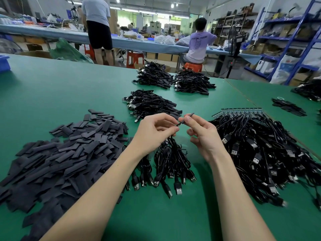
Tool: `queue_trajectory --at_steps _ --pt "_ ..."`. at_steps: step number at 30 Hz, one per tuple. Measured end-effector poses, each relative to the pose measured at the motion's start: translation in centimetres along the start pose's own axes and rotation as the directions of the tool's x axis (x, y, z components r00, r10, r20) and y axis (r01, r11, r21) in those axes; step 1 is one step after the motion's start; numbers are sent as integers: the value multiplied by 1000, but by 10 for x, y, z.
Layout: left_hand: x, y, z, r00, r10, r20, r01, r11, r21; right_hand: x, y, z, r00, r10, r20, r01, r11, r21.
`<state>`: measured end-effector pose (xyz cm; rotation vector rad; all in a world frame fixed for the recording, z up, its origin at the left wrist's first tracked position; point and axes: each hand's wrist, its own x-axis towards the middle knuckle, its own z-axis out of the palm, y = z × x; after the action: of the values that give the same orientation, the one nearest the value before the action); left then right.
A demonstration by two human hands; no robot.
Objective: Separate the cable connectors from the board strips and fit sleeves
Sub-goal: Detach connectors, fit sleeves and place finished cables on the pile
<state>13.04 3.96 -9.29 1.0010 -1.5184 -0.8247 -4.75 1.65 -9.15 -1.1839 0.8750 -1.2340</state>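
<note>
Two hands raised over green table mat [69,87]. Left hand [154,132]: fingers curled, gripping a bunch of black USB cables [171,164] hanging down to the mat, metal plugs resting flat. Right hand [202,134]: thumb and forefinger pinching a thin flat black sleeve [188,117], its lower end touching the left fingertips.

Three finished cable bundles beyond the hands: one near [149,103], two farther back [152,74] [192,81]. One large unprocessed cable heap [260,153] at right, its far ends attached to blue-green board strips [238,111]; strip count not discernible. One loose sleeve pile [60,153] at left: flattened matte dark rectangles, too many to count. Smaller sleeve scatter [288,106] on the adjoining table.

Blue bin [3,63] at far left edge. Two persons behind: one standing [98,23], one seated [198,46] on an orange stool.
</note>
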Motion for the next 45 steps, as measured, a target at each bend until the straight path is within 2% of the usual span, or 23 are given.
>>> queue_trajectory --at_steps 4,11,18,27,32,34,37,39,40,43,45 --pt "0 4 1 1000 8 -22 -8 1000 -12 2 2 2 1000 17 5 -17 998 57" --pt "0 4 1 997 -24 -70 19 997 -80 0 2 10 999 31 -17 -32 999 -42" --pt "2 0 5 990 -105 -99 86 980 -182 -2 3 21 989 -120 -90 118 993 -31" --pt "4 -1 6 980 -142 -139 113 973 -202 -2 8 28 985 -110 -135 112 994 9" --pt "4 3 13 977 -162 -140 120 955 -270 -1 1 27 983 -88 -163 89 996 4" --pt "4 5 18 971 -200 -129 171 963 -208 0 -8 24 975 -91 -201 100 994 34" --pt "0 7 24 962 -274 -10 274 961 27 4 -27 18 950 -136 -283 167 982 87" --pt "-2 8 30 954 -288 84 284 957 49 6 -36 17 934 -172 -312 213 972 103" --pt "-3 10 33 954 -285 91 286 958 7 7 -39 17 926 -181 -331 228 968 107" --pt "2 17 30 971 -237 -11 235 967 -98 8 -41 16 899 -147 -412 212 970 116" --pt "12 19 17 984 -144 -108 148 989 26 8 -37 12 896 -53 -442 129 981 144"
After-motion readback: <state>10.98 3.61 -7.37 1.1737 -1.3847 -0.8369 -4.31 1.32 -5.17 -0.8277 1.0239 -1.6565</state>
